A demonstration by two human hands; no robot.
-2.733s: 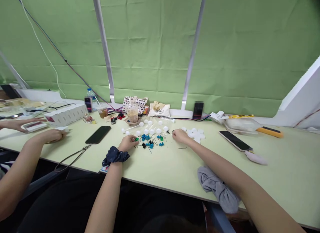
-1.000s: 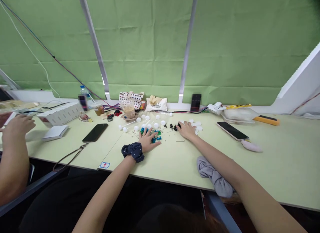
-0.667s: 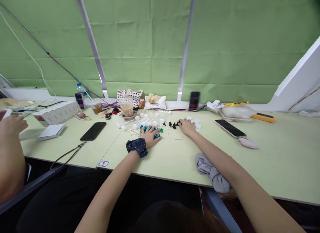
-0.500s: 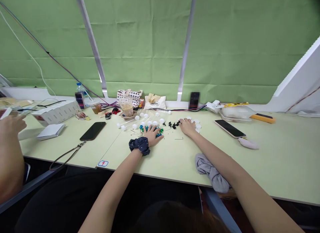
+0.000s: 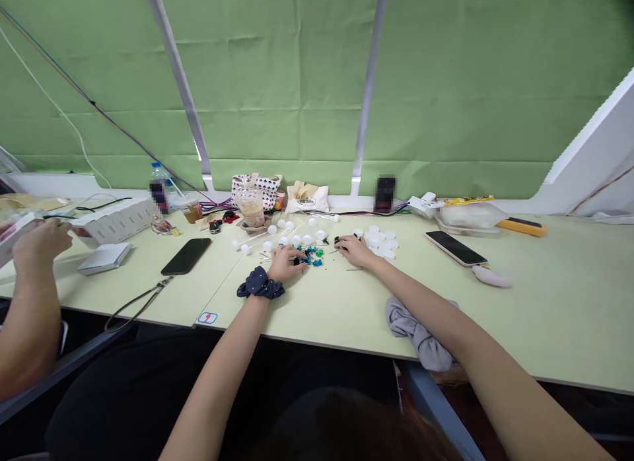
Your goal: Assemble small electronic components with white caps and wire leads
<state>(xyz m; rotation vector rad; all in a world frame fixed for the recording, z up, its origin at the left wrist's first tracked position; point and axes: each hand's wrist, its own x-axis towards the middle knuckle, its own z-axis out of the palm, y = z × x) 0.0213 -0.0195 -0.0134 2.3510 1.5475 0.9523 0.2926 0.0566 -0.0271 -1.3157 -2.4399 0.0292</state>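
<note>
Head view: the largest thing I have is the green sheet (image 5: 277,71) behind everything, and below it the pale table (image 5: 545,316). At far left a co-worker's hand (image 5: 42,243) is up near a row of white boxes (image 5: 123,222). A grey cloth (image 5: 421,332) is bunched at the table's near edge by the right forearm, perhaps as padding; I can't tell whether they touch. Two phones flank the work, a dark phone (image 5: 186,256) and a pale-edged phone (image 5: 456,248), well apart from the hands, which I'd guess keeps the middle free.

The left hand (image 5: 286,263) is half curled, fingers bent over the pile; I cannot tell if it grips anything. The right hand (image 5: 354,249) reaches in with bent fingertips at some black pieces (image 5: 337,240); whether they are pinched or only touched, I can't tell. Clear tubes (image 5: 255,239) with white ends lie behind, and white discs (image 5: 389,245) sit just beyond the right hand, likely grouped to stay distinct. Smallest, the blue pieces (image 5: 317,263) lie between the hands, within easy reach of both.
</note>
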